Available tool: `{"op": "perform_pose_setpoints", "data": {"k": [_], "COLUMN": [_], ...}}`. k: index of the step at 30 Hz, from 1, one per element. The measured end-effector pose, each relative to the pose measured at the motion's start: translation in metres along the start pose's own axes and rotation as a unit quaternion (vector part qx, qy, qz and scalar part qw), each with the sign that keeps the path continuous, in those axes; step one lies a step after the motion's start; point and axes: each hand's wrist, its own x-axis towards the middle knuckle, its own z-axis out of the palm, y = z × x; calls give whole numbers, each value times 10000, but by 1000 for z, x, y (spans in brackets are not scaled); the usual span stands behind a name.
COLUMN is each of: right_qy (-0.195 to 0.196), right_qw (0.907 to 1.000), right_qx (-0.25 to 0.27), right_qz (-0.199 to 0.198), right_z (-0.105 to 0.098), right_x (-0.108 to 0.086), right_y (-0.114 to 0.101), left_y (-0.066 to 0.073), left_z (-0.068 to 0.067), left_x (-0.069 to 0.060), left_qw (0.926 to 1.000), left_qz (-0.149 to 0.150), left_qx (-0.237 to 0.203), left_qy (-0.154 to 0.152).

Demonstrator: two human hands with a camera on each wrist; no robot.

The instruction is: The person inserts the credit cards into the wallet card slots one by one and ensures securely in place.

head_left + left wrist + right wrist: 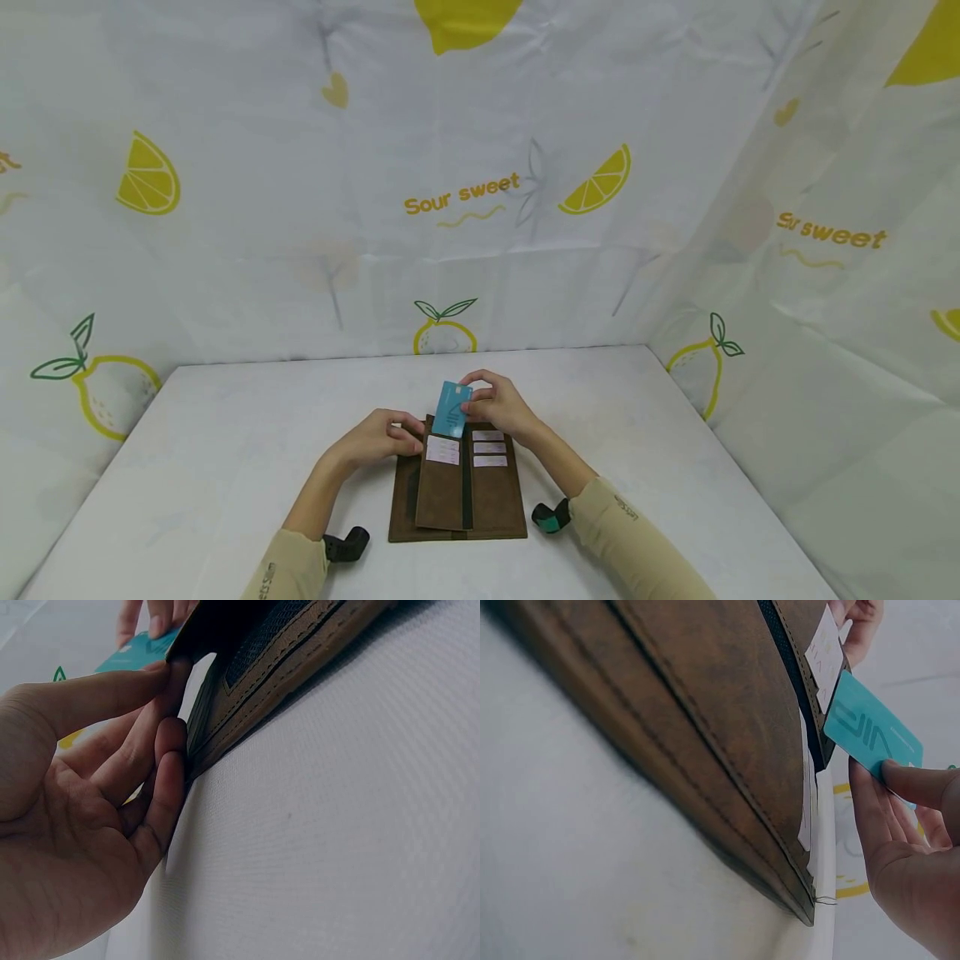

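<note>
A brown leather wallet (pixel 497 504) lies unfolded on the white table, its inner flap (pixel 438 500) raised a little at the left. My left hand (pixel 384 437) pinches the flap's upper left edge between thumb and index finger, as the left wrist view shows. Between thumb and fingers, my right hand (pixel 498 407) holds a teal VIP card (pixel 874 724). It stands upright and slightly tilted over the flap's top. Its lower edge is at the flap's upper edge, above the white cards (pixel 442 450) there; whether it is inside a slot I cannot tell.
More white cards (pixel 491 448) sit in slots on the wallet's right half. The white table (pixel 225 467) extends around the wallet. Behind and to the right hang white sheets (pixel 285 275) with lemon prints. Black wrist devices (pixel 347 546) are attached near both sleeves.
</note>
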Motion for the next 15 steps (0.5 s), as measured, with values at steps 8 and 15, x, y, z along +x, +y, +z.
{"op": "perform_pose_setpoints", "data": {"k": [8,15], "right_qy": [31,48], "right_qw": [10000,9999], "right_qx": [-3,53], "right_qz": [38,111], "right_z": [3,5], "right_x": [4,4], "right_y": [0,0], "left_y": [0,2], "left_z": [0,1], "left_x": [0,-1], "left_qw": [10000,10000], "left_qz": [28,-4], "left_qx": [44,69], "left_qy": [9,46]}}
